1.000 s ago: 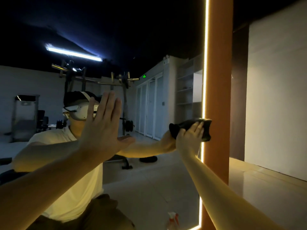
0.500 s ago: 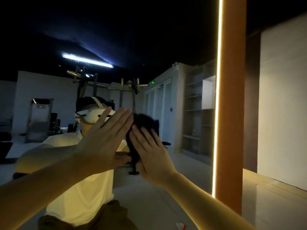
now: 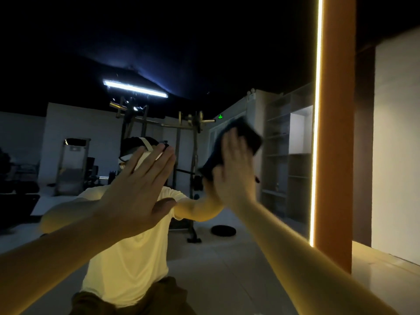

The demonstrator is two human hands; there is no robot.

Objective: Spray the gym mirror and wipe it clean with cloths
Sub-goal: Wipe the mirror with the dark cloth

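**Black cloth pressed flat on the gym mirror**

We face a tall mirror (image 3: 227, 53) in a dim room. Its right edge carries a glowing light strip (image 3: 318, 110) beside an orange panel (image 3: 336, 133), with a white wall (image 3: 397, 144) and a glossy floor (image 3: 386, 280) further right. In the glass we see a ceiling tube lamp (image 3: 135, 89), a weight rack (image 3: 181, 144) and open shelves (image 3: 286, 167).

The cloth (image 3: 244, 135) sits on the glass right of centre, under our right hand (image 3: 234, 176). That hand's straight fingers point up and press the cloth to the mirror. The cloth's long axis runs on a slant from lower left to upper right, and its edges are blurred.

Our left hand (image 3: 138, 192) is raised with fingers straight and together, palm towards the glass, holding nothing. We cannot tell whether it touches the glass.
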